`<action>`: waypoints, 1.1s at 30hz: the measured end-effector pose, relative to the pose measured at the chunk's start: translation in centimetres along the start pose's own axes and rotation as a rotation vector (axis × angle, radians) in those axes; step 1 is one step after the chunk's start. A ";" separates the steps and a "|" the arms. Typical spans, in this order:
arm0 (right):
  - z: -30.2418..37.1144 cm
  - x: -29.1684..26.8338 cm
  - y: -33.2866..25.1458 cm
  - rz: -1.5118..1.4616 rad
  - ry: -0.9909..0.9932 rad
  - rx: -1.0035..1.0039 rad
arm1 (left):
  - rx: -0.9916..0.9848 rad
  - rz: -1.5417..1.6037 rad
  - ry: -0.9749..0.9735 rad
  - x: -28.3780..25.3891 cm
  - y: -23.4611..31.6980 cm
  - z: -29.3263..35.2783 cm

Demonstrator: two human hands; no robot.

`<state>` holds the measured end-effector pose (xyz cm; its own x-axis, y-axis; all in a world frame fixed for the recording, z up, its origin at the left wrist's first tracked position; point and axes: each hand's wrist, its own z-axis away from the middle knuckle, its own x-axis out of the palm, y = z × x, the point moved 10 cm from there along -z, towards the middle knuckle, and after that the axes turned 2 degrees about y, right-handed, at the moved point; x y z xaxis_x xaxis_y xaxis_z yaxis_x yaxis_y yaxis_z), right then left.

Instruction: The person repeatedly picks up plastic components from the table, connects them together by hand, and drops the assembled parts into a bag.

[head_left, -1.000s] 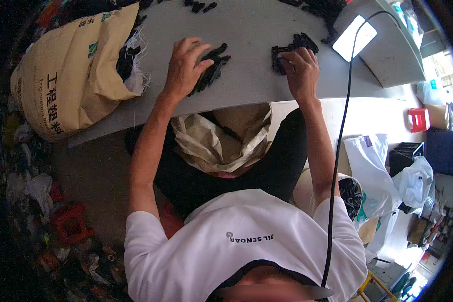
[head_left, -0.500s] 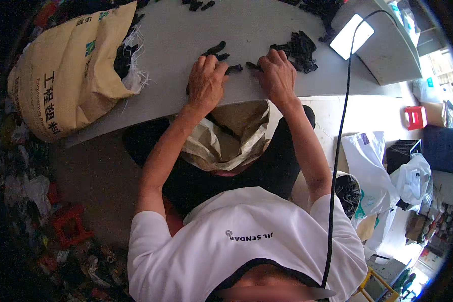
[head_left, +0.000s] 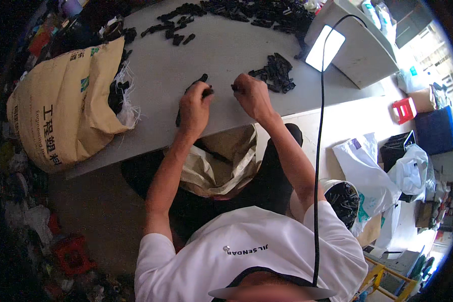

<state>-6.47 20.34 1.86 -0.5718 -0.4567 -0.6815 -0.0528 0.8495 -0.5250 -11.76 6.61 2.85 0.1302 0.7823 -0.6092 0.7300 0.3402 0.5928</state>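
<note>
Over the near part of the grey table [head_left: 151,65], my left hand [head_left: 194,113] is closed, with a small black plastic piece [head_left: 207,92] at its thumb and fingertips. More black pieces show beyond its fingers and along its left side; whether they are held or lie on the table I cannot tell. My right hand [head_left: 255,98] is closed too, pinching a dark piece [head_left: 234,87] mostly hidden by the fingers. The two hands are a short gap apart. Just beyond the right one lies a small pile of black plastic pieces [head_left: 277,73].
A tan woven sack [head_left: 65,105] with black pieces in its mouth lies on the left. An open sack [head_left: 221,173] sits between my legs. More black pieces [head_left: 261,12] spread along the far side. A lit white panel [head_left: 325,48], hanging black cable [head_left: 319,151] and bucket [head_left: 355,194] are right.
My hands have lifted off the pieces and drawn inward, a dark piece now at the fingertips of each. The view has shifted, showing more of the far pieces.
</note>
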 end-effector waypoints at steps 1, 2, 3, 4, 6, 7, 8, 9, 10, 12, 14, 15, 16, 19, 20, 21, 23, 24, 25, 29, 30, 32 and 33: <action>0.2 -0.6 1.0 -0.235 0.045 0.105 | -0.002 -0.001 -0.002 -0.5 0.5 -0.3; 0.3 -0.9 0.7 -0.241 0.038 0.105 | -0.221 0.290 -0.013 -0.7 -1.0 -0.2; 0.8 -0.6 1.7 -0.517 0.011 0.253 | -0.442 0.582 -0.021 -0.1 -2.5 0.6; 1.4 0.1 2.4 -0.792 -0.020 0.405 | -0.454 0.576 -0.019 0.0 -2.8 0.9; 1.8 -0.3 1.9 -0.926 -0.008 0.444 | -0.540 0.882 -0.012 0.9 -3.6 1.4; 2.1 -0.7 1.6 -1.028 0.033 0.457 | -0.575 0.998 0.014 1.4 -4.0 1.9; 2.3 -1.1 1.5 -1.125 0.079 0.473 | -0.590 0.993 0.018 1.6 -4.0 2.2; 2.5 -1.3 1.0 -1.163 0.096 0.433 | -0.610 1.032 0.025 1.9 -4.0 2.5; 2.9 -1.2 0.4 -1.168 0.086 0.444 | -0.628 1.071 0.032 2.1 -3.8 2.9; 3.5 -1.3 -1.2 -1.150 0.085 0.404 | -0.621 1.105 0.035 2.4 -3.2 3.4; 4.1 -0.2 -1.3 -1.095 0.074 0.404 | -0.554 1.146 0.011 2.5 -1.7 3.3; 4.3 0.0 -1.4 -1.038 0.070 0.393 | -0.575 1.206 -0.007 2.7 -1.1 3.6; 4.6 0.2 -1.4 -1.040 0.066 0.399 | -0.582 1.204 -0.005 2.6 -0.6 3.7; 5.1 -0.5 -2.1 -0.825 0.071 0.305 | -0.498 1.075 -0.084 2.4 0.8 3.9; 5.0 -0.9 -3.1 -0.793 0.040 0.225 | -0.467 1.031 -0.071 2.0 0.8 4.0; 4.9 -1.3 -4.2 -0.760 0.011 0.146 | -0.435 0.987 -0.058 1.6 0.9 4.2; 5.0 -3.0 -5.3 -0.627 0.054 0.102 | -0.412 0.985 -0.040 0.7 1.4 4.7; 5.0 -4.0 -5.9 -0.491 0.100 0.056 | -0.384 0.985 -0.024 0.2 1.9 4.8; 5.1 -4.0 -5.9 -0.492 0.097 0.059 | -0.388 0.985 -0.025 0.1 2.1 4.9; 5.4 -3.8 -6.7 -0.548 0.012 0.036 | -0.170 0.773 0.081 -2.6 3.7 4.7; 5.5 -3.7 -6.8 -0.555 -0.016 0.030 | -0.084 0.693 0.055 -2.9 4.6 4.6; 5.6 -3.6 -6.8 -0.550 -0.022 -0.013 | -0.178 0.666 -0.028 -2.7 4.7 5.2; 5.8 -3.6 -7.1 -0.543 -0.025 -0.058 | -0.269 0.637 -0.111 -1.9 4.3 5.7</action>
<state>0.70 14.42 5.10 -0.4301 -0.8395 -0.3321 -0.3808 0.5023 -0.7763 -5.08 3.58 3.59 0.5556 0.8194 -0.1410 0.2990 -0.0387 0.9535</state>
